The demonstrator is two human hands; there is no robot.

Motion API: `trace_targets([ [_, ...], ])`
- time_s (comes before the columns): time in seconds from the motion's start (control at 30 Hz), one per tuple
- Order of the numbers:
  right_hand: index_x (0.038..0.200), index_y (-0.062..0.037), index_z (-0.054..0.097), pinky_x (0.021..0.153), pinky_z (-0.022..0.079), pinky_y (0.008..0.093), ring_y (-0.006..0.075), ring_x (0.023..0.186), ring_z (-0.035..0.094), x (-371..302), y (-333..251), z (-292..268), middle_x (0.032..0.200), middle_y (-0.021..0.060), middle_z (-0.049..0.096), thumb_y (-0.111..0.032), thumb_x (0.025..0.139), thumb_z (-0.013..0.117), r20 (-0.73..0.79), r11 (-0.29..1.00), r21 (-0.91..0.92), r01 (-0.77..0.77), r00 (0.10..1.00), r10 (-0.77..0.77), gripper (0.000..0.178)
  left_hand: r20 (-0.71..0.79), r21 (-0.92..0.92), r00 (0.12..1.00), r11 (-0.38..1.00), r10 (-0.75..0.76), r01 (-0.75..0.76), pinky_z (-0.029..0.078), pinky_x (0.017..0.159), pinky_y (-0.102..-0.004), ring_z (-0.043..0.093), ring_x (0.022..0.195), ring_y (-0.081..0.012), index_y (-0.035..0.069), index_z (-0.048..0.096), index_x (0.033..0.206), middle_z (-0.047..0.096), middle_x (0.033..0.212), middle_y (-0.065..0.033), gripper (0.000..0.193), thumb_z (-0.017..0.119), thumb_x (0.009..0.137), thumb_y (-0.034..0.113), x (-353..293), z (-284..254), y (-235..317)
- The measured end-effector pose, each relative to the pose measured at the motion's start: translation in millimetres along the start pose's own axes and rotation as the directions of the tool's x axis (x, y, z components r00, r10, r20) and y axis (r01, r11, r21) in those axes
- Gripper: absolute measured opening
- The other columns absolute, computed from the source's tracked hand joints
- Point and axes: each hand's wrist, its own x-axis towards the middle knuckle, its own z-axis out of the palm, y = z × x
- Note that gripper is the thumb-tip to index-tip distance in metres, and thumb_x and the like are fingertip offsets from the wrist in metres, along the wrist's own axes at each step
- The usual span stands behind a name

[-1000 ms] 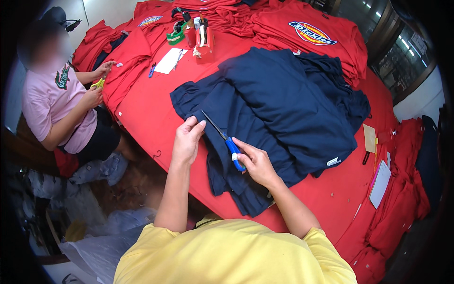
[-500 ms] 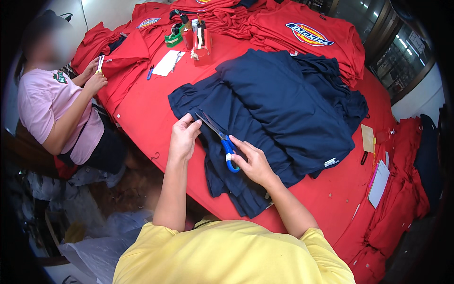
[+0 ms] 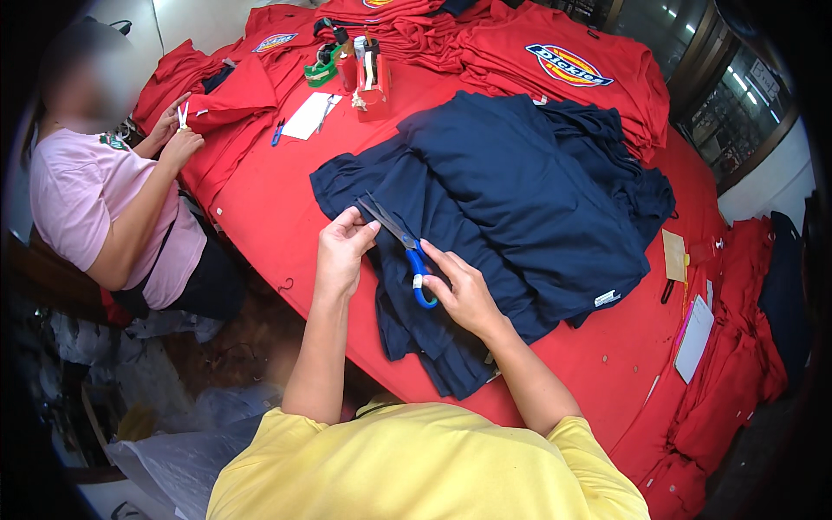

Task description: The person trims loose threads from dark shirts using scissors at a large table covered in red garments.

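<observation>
My right hand (image 3: 466, 296) is closed round the blue handles of a pair of scissors (image 3: 421, 279). Their metal blades point up and left, slightly apart, over a navy garment (image 3: 511, 182) that lies in a loose, folded heap. At the heap's left edge, my left hand (image 3: 341, 253) pinches the navy cloth between thumb and fingertips, right beside the blade tips. Whether a thread is also in that pinch is too small to tell.
A person in a pink shirt (image 3: 95, 199) works at the left with white-handled scissors (image 3: 183, 116) on red cloth. Printed red shirts (image 3: 568, 65) lie at the back. A red holder (image 3: 373, 91), a green tape dispenser (image 3: 321, 68) and white paper (image 3: 308, 117) rest on the red-covered table (image 3: 269, 208).
Both my hands have shifted slightly, and the scissor blades now stand a little wider apart. The other person's hands and white-handled scissors have moved a little. The navy heap looks nearly the same.
</observation>
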Motion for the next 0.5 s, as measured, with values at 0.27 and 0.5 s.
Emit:
trace_targets([
  [0.27, 0.136, -0.0057, 0.049, 0.073, 0.05, 0.0338, 0.0265, 0.076, 0.063, -2.8, 2.8, -3.0, 0.1, 0.0167, 0.063, -0.01, 0.09, 0.06, -0.003, 1.0, 0.003, 0.025, 1.0, -0.025, 0.047, 0.017, -0.015, 1.0, 1.0, -0.003, 0.003, 0.046, 0.067, -0.0187, 0.056, 0.074, -0.0034, -0.001, 0.062, 0.111, 0.063, 0.091, -0.0005, 0.024, 0.061, 0.087, -0.002, 0.2, -0.3, -0.5],
  [0.5, 0.134, -0.0058, 0.051, 0.074, 0.05, 0.0341, 0.0269, 0.077, 0.063, 2.4, 9.1, -2.6, 0.099, 0.017, 0.064, -0.009, 0.091, 0.059, 0.0, 0.995, 0.088, -0.051, 0.999, 0.051, 0.045, 0.061, 0.03, 0.997, 0.999, -0.041, 0.039, 0.046, 0.07, -0.02, 0.057, 0.08, -0.0058, 0.003, 0.06, 0.11, 0.062, 0.094, 0.0001, 0.024, 0.061, 0.086, -0.003, -3.4, 5.6, 3.8],
])
